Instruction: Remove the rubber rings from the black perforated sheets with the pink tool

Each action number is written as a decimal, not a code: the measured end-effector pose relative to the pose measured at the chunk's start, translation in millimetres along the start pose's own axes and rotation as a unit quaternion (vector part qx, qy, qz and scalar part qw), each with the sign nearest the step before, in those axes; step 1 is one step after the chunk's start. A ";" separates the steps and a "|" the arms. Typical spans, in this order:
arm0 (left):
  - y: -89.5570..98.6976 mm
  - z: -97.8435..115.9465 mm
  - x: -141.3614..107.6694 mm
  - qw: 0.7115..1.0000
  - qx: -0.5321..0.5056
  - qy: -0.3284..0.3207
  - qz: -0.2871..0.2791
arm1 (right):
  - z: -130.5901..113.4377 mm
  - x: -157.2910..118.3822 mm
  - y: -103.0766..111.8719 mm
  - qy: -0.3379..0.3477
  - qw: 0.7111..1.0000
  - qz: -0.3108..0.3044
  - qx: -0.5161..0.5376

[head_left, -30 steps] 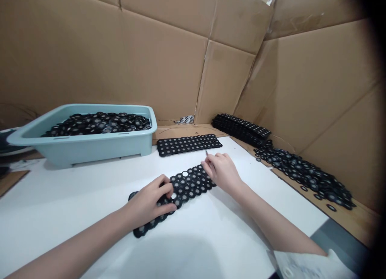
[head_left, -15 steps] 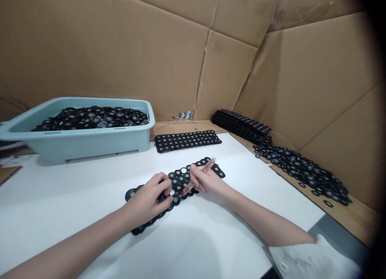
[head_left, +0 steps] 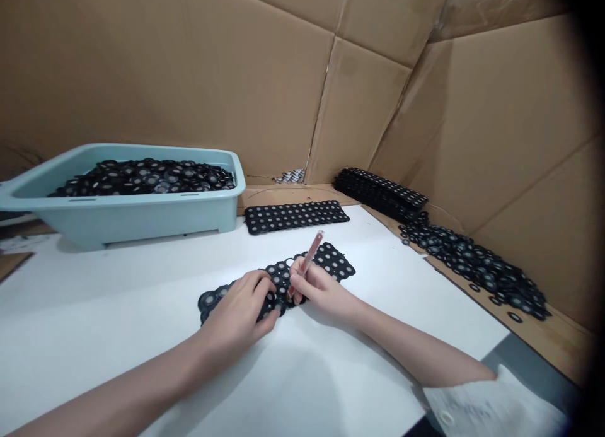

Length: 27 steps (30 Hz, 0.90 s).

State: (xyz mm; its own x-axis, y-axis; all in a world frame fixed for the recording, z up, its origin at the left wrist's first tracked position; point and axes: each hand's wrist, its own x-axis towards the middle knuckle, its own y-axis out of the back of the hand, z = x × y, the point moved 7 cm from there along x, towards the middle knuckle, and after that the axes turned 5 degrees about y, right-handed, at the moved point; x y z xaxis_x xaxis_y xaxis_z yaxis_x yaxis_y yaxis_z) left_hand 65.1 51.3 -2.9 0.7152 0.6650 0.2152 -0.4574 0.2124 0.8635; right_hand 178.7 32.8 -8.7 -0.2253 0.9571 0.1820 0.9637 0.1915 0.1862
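One flat black strip of round, grey-centred discs (head_left: pixel 280 275) lies on white tabletop (head_left: pixel 118 311) — R hand (head_left: pixel 319 287) grips slim translucent reddish stick (head_left: pixel 311 254), tip down nr strip's mid.; L hand (head_left: pixel 242 303) curled atop strip's L part, grip unclear.

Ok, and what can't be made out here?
Head view:
Part of the black sheet: hidden by the left hand.
Whether the red stick touches it: tip too small.
Left end of the blue tub: cut off by frame edge.
Marks on the right sleeve: too blurred.
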 end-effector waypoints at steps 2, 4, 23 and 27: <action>-0.6 4.3 -2.3 0.999 0.031 -0.016 0.016 | 0.2 -0.4 -0.6 0.010 1.000 0.006 0.005; -1.6 6.1 -4.3 0.999 0.039 -0.029 0.012 | 0.7 -1.2 -2.1 0.008 1.000 0.000 0.016; -7.8 2.1 -0.2 0.999 0.036 -0.002 -0.040 | 14.2 -2.0 3.6 -0.048 0.990 0.135 -0.005; -3.7 1.3 -4.6 1.000 -0.001 0.010 0.007 | 14.6 -0.5 5.5 -0.071 0.985 0.157 0.019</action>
State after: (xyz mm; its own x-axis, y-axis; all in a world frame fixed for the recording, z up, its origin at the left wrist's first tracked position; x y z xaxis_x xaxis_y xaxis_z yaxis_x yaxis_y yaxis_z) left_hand 64.2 46.6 -6.5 0.6978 0.6824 0.2177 -0.4680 0.2043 0.8598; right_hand 186.2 36.6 -21.8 0.1034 0.9907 0.0880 0.9881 -0.1124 0.1051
